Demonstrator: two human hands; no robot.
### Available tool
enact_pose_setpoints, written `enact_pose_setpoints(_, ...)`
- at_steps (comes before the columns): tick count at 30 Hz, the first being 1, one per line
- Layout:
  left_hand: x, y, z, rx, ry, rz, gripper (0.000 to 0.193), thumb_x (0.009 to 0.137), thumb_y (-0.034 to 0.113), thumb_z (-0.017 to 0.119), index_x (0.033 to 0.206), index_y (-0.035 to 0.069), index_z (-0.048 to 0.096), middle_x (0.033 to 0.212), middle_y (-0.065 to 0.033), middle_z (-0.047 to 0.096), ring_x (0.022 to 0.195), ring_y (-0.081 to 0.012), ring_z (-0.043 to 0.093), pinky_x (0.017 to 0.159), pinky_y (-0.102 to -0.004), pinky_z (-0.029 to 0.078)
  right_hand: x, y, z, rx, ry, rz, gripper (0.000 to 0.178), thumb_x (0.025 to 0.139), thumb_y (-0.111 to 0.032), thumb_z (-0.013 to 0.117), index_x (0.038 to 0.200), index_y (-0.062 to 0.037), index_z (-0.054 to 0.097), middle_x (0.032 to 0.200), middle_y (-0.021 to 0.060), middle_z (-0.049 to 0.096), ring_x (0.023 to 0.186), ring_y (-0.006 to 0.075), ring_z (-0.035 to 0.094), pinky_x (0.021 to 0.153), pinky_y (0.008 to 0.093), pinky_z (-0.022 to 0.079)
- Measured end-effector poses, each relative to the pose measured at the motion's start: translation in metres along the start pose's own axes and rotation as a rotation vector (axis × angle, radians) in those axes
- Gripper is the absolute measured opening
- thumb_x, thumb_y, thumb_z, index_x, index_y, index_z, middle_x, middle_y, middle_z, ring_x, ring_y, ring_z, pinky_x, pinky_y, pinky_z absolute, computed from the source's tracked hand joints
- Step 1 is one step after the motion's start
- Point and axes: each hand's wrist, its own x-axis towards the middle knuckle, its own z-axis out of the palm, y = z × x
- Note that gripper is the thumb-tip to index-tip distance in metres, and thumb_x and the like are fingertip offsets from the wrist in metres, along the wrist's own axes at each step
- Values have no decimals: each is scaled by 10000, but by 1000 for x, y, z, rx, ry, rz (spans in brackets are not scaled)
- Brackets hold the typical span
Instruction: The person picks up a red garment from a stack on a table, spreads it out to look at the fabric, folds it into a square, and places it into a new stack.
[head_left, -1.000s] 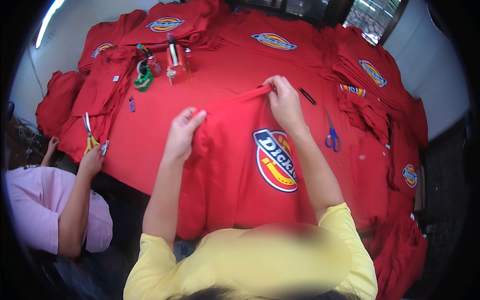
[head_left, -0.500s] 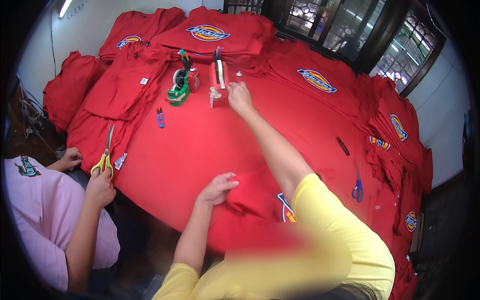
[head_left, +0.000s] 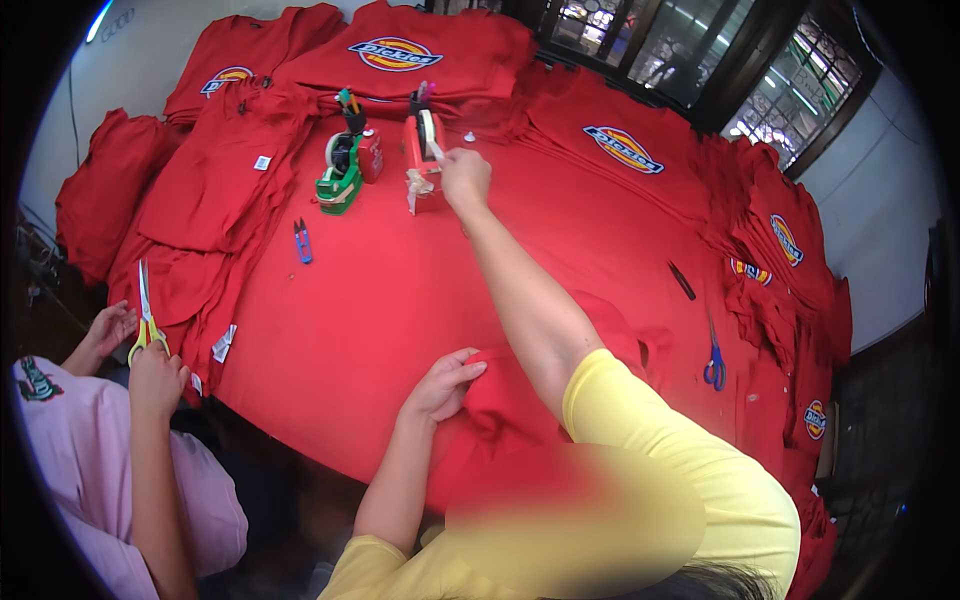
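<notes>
My left hand (head_left: 443, 386) is closed on the edge of a red shirt (head_left: 505, 395), which lies bunched on the table in front of me. My right arm stretches forward across the table. At its end, my right hand (head_left: 466, 180) is closed beside the red tape dispenser (head_left: 413, 150), its fingertips pinching the pale strip of tape (head_left: 434, 143) coming off the roll. A green tape dispenser (head_left: 340, 180) stands just left of the red one. Part of the shirt is hidden behind my right arm and a blurred patch.
Stacks of folded red shirts (head_left: 600, 110) ring the red-covered table (head_left: 370, 300). Blue thread snips (head_left: 303, 242) lie left, dark snips (head_left: 681, 281) and blue-handled scissors (head_left: 714, 372) right. At the left, a co-worker in pink (head_left: 100, 470) holds yellow-handled scissors (head_left: 146, 320).
My right hand has drawn slightly up and left at the red dispenser, and the tape now slants toward my fingers. The co-worker's scissors have moved left and down. My left hand keeps the shirt.
</notes>
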Motion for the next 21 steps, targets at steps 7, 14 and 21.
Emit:
enact_pose_setpoints(7,-1,4,4,13,-13,2,220,912,82,557,1116,1,575,1067,-89,642,991,-166,610,890,-305,487,7,30,17,-15,-72,179,313,754,-149,706,1042,-40,645,979,205,662,960,363,630,833,439,496)
enact_pose_setpoints(14,-9,0,3,-23,-51,81,227,899,28,545,1121,-10,571,1078,-100,642,1006,-181,615,893,-309,494,-42,5,-70,-13,-387,-71,317,845,-173,638,1094,-28,506,853,178,671,799,283,666,744,380,514)
enact_pose_setpoints(21,-29,4,54,165,-25,78,282,910,46,515,1176,-39,556,1067,-92,641,990,-147,602,885,-280,472,-259,3,-223,623,-432,231,174,869,-53,626,937,-28,467,749,41,602,666,85,578,585,219,445)
